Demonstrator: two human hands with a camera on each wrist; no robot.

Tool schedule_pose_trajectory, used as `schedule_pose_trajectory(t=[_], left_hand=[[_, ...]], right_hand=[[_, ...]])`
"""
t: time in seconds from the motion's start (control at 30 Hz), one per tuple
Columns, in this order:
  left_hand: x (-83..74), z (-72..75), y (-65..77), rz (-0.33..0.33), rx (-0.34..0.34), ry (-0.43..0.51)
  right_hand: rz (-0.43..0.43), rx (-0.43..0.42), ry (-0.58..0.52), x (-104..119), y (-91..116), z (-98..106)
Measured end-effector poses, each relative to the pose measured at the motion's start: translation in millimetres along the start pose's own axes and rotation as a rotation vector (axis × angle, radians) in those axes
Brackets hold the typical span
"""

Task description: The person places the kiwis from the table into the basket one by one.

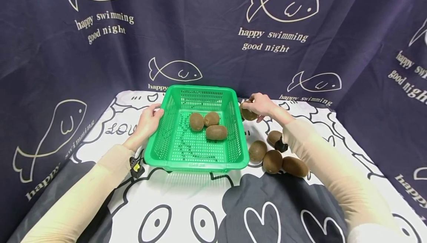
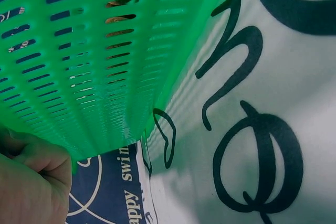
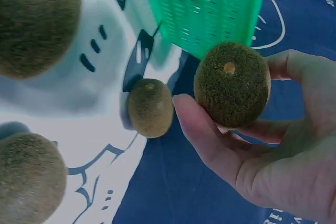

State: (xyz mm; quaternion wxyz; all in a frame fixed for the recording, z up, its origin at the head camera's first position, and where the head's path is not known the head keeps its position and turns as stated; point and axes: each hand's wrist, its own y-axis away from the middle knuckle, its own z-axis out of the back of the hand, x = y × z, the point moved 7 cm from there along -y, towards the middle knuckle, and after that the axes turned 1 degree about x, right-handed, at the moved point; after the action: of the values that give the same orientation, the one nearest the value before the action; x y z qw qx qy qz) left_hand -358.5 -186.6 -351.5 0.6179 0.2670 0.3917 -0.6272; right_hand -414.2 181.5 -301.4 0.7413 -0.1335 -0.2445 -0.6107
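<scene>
A green plastic basket point(image 1: 197, 166) stands on the table, with three kiwis inside, one of them an oblong kiwi point(image 1: 216, 132). My left hand point(image 1: 149, 122) grips the basket's left rim; in the left wrist view the hand point(image 2: 34, 179) shows curled fingers at the slotted wall. Just off the basket's right back corner, my right hand point(image 1: 263, 106) holds a kiwi point(image 3: 232, 85) between thumb and fingers, raised above the cloth. Below it, another kiwi point(image 3: 150, 108) lies on the cloth near the table's back edge.
Right of the basket lie several loose kiwis, among them a round kiwi point(image 1: 258, 151) and a long kiwi point(image 1: 295, 166). The right sleeve point(image 1: 330, 165) passes beside them. A patterned cloth point(image 1: 180, 202) covers the table; a dark fish-print curtain point(image 1: 213, 24) hangs behind.
</scene>
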Motion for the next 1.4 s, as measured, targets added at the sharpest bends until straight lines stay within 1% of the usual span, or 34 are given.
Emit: schedule_pose_trajectory(t=[0.17,0.33,0.53,0.7,0.8,0.97,1.17,1.4], left_hand=[[-1.9,0.1,0.1,-0.012,0.004,0.002],[-1.3,-0.1,0.0,-0.008,0.008,0.003],[-0.3,0.2,-0.3,-0.010,0.006,-0.006],[-0.2,0.2,-0.6,-0.005,0.005,-0.005],[-0.3,0.3,-0.6,-0.004,0.004,-0.003],[-0.1,0.0,-0.9,-0.010,0.003,-0.006],[1.3,-0.6,-1.2,-0.010,0.000,-0.004],[2.2,-0.7,-2.0,0.006,0.014,0.002]], right_hand=[[0.022,-0.037,0.033,9.7,0.4,9.7],[0.067,-0.065,0.052,26.2,2.0,14.3],[0.140,-0.092,0.117,50.1,5.0,12.1],[0.208,-0.110,0.167,71.1,7.6,4.6],[0.225,-0.080,0.184,80.7,9.1,-4.5],[0.224,-0.008,0.196,91.5,10.5,-22.5],[0.267,0.059,0.201,100.5,11.6,-41.6],[0.326,0.100,0.222,107.8,17.2,-58.9]])
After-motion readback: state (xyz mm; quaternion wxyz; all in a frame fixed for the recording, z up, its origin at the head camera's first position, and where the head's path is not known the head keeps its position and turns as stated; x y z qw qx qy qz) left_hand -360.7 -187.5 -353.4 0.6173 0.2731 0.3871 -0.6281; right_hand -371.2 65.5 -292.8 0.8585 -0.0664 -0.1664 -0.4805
